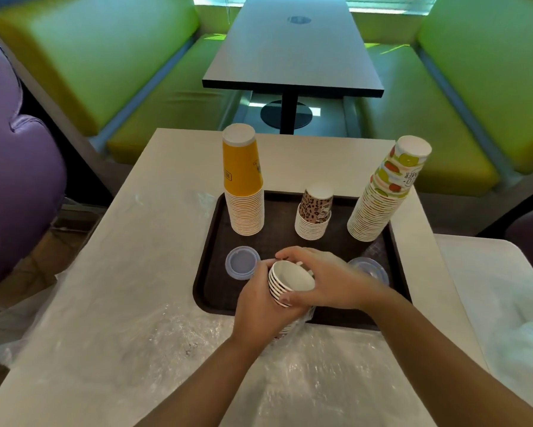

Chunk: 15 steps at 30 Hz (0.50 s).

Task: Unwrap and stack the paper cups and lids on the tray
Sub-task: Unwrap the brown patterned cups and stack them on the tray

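Left hand [260, 303] and right hand [326, 277] gripping nested cups [285, 280], above tray [211, 272]

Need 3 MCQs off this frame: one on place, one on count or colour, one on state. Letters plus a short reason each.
1. Where does the leopard-print cup stack stand on the tray?
A. between the yellow stack and the fruit-print stack
B. at the tray's near left corner
C. off the tray, on the plastic wrap

2. How many upside-down cup stacks stand along the tray's far side?
A. one
B. three
C. five

3. What are the hands doing?
A. both lie flat on the table
B. both grip a short sleeve of white cups
C. one lifts a lid

Key:
1 A: it stands between the yellow stack and the fruit-print stack.
2 B: yellow, leopard and fruit-print stacks, no more.
3 B: the left hand and right hand both wrap the sleeve of white cups, mouth toward the camera.
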Each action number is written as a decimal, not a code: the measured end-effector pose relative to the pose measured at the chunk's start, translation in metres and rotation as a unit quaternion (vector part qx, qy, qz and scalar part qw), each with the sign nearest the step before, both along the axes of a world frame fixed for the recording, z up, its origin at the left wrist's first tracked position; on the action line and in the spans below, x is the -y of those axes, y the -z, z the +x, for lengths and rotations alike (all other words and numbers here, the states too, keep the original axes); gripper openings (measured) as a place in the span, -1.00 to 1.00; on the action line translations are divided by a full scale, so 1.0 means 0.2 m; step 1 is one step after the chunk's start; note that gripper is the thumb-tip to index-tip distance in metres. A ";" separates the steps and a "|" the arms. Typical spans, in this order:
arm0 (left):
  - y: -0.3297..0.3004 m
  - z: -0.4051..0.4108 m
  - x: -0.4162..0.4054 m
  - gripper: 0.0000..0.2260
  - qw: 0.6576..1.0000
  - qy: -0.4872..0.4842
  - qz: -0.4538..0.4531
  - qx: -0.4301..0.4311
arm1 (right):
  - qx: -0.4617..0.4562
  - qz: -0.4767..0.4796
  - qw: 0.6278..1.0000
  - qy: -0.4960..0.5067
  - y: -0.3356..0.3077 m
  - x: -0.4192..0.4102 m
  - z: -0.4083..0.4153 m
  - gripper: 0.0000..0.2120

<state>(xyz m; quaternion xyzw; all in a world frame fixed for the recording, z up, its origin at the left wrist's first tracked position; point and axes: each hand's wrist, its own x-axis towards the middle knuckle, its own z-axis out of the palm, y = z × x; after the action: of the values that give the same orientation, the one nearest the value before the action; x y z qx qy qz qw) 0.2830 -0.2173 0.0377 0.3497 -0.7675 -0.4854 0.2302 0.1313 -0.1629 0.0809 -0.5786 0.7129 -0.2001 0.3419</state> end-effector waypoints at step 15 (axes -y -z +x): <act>-0.02 0.02 -0.02 -0.48 0.999 0.025 -0.001 -0.029 | -0.038 0.010 0.997 -0.062 -0.21 -0.05 -0.09 -0.33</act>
<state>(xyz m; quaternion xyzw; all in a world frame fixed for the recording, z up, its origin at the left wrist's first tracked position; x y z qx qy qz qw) 0.2873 -0.2126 0.0427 0.3158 -0.7696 -0.5001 0.2406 0.1139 -0.1529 0.1230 -0.6258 0.6897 -0.1496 0.3321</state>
